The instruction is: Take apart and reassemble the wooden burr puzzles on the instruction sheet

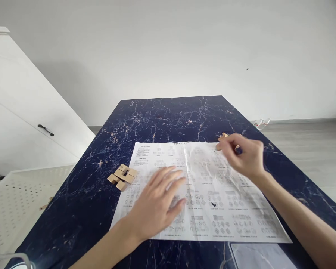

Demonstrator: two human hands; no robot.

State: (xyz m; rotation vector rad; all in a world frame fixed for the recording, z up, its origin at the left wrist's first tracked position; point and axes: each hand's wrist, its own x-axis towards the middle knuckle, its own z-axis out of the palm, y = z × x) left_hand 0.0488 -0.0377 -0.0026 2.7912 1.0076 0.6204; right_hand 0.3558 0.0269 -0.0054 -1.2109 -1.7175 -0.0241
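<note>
A large creased instruction sheet point(201, 220) with rows of small printed diagrams lies on the dark blue marbled table point(168, 119). Over its left half my left hand point(156, 200) is open, fingers stretched out, holding nothing. At the sheet's upper right corner, my right hand point(245, 155) is closed, its fingers curled around or against small wooden pieces point(221, 139); the fingers hide much of them. Several notched wooden puzzle pieces point(122, 176) sit together, partly on the sheet's left edge.
A phone-like flat panel point(260, 256) lies at the table's near edge, below the sheet. To the left stand a white cabinet point(22, 93) with a black handle and a white perforated bin point(25, 194). A pale wall point(168, 48) rises behind the table.
</note>
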